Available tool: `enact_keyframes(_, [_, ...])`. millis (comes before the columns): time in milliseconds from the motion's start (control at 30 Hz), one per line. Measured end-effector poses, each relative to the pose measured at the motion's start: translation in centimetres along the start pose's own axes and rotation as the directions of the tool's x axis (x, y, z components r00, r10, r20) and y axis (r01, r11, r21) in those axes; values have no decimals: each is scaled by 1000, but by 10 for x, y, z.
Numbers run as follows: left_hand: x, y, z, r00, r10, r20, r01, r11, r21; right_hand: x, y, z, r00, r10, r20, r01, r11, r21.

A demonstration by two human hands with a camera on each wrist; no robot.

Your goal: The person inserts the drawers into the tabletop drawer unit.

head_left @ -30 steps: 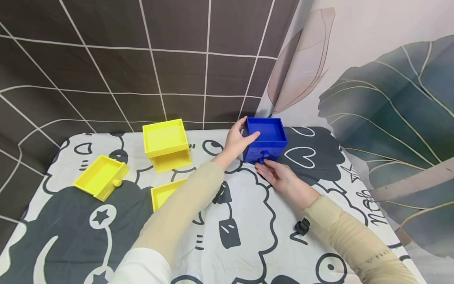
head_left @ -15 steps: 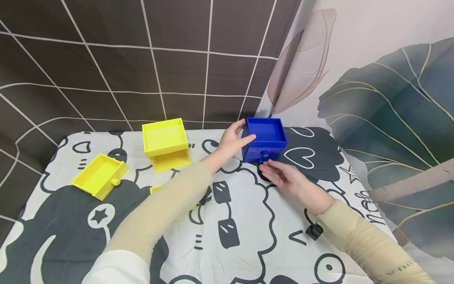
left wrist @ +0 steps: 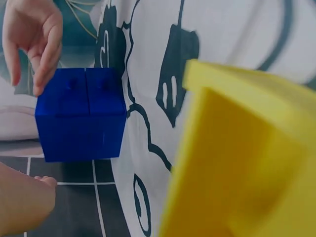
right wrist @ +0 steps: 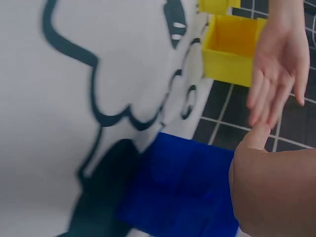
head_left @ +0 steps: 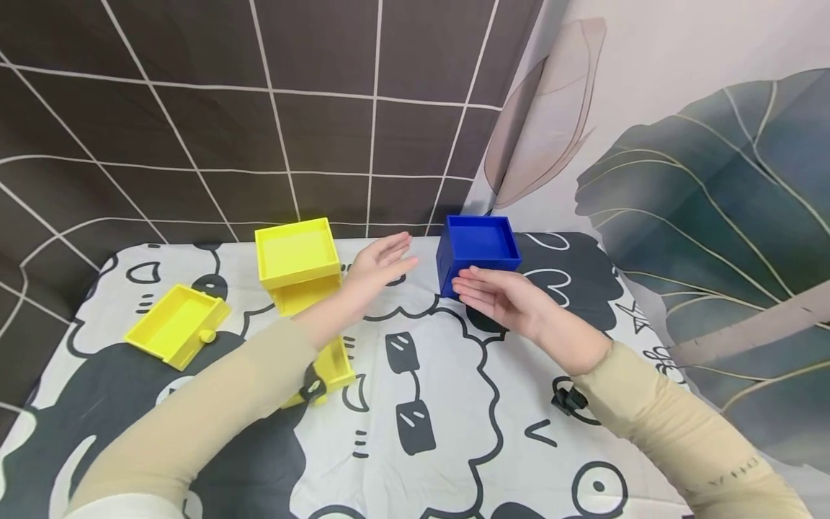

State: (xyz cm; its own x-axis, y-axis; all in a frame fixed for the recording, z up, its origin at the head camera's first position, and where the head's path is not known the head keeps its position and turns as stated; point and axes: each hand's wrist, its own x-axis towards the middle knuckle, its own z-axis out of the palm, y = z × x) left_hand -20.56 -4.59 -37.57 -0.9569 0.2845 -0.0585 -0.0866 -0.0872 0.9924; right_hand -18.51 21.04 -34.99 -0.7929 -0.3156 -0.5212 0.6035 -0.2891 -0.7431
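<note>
Nothing is gripped by either hand. The left hand [head_left: 379,263] is held with fingers extended between the yellow cabinet shell [head_left: 298,252] and the blue two-drawer cabinet [head_left: 483,241], apart from the blue one. The right hand [head_left: 502,303], also unclenched, is placed before the blue cabinet's front; whether contact is made cannot be told.

If the right hand were swung forward, the blue cabinet could be nudged askew, or a drawer knob [left wrist: 73,84] could be caught and its drawer dragged out. The near yellow drawer [head_left: 333,364] is partly covered by the left sleeve [head_left: 214,411], so it could be brushed or turned if that arm were lowered. The yellow shell's front is crossed by the left wrist in the head view; it could be bumped by a careless turn. The far-left yellow drawer [head_left: 171,324] is left well apart, on the printed cloth [head_left: 447,404], which could be rucked by a sideways drag.
</note>
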Motion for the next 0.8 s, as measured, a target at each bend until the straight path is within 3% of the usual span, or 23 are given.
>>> enact_keyframes(200, [-32, 7, -25, 997, -75, 22, 77, 993, -94, 7, -12, 25, 999, -37, 34, 39, 998, -43])
enact_keyframes(400, [-65, 4, -39, 987, -131, 96, 143, 981, -130, 21, -18, 52, 996, -66, 57, 70, 996, -61])
enact_keyframes(567, [-93, -8, -39, 975, -140, 175, 172, 968, -181, 40, -13, 70, 993, -101, 66, 107, 990, -93])
enact_keyframes(800, [-132, -22, -31, 946, -181, 268, 253, 930, -266, 73, 1, 92, 993, -110, 46, 114, 988, -108])
